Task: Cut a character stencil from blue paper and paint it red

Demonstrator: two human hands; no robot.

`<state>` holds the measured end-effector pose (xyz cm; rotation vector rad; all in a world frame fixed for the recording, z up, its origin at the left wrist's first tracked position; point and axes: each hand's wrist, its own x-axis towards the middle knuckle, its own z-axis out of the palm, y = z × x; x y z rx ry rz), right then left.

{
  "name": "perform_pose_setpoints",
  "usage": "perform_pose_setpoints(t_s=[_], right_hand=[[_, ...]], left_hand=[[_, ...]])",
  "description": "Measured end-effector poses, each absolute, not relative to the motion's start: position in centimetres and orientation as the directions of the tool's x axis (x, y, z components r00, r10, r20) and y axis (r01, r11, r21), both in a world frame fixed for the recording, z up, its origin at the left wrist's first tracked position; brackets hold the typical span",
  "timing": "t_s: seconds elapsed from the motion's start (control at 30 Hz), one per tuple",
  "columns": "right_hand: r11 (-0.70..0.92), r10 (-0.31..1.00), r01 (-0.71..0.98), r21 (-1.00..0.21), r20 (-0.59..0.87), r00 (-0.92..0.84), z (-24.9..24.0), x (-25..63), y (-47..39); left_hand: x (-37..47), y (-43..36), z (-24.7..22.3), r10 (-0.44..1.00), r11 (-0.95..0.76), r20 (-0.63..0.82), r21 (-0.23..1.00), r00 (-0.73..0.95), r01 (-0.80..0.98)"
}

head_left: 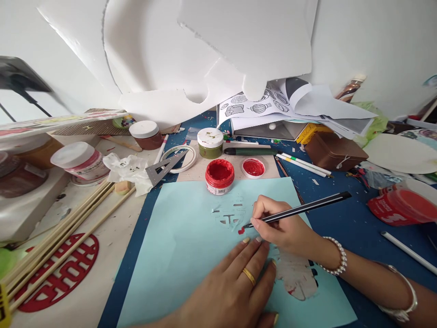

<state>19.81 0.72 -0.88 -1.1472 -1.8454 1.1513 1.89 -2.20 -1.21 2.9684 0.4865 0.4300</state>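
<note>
My left hand (235,282), with a gold ring, lies flat with fingers spread on a light blue sheet of paper (170,241). My right hand (283,228) pinches a slim black pen (303,207), tilted up to the right. The pen's tip is at a small red mark (241,230) on the sheet, just beyond my left fingertips. Several small cut-out shapes (229,219) show in the paper beside that mark. A larger cut-out opening (297,275) lies under my right wrist. An open jar of red paint (220,176) stands at the sheet's far edge.
Beyond the sheet are a red-smeared lid (253,167), a green paint jar (210,142), a tape roll (184,159) and a set square (165,169). Wooden sticks (64,232) cross a red round cut-out (85,259) at left. A red tub (403,205) is at right.
</note>
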Motion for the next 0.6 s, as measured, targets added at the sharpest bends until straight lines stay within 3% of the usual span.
perform_pose_setpoints(t_s=[0.6], right_hand=[[0.213, 0.913, 0.315, -0.925, 0.073, -0.402, -0.84, 19.76, 0.67]], left_hand=[[2.05, -2.02, -1.13, 0.312, -0.949, 0.252, 0.123, 0.916, 0.289]])
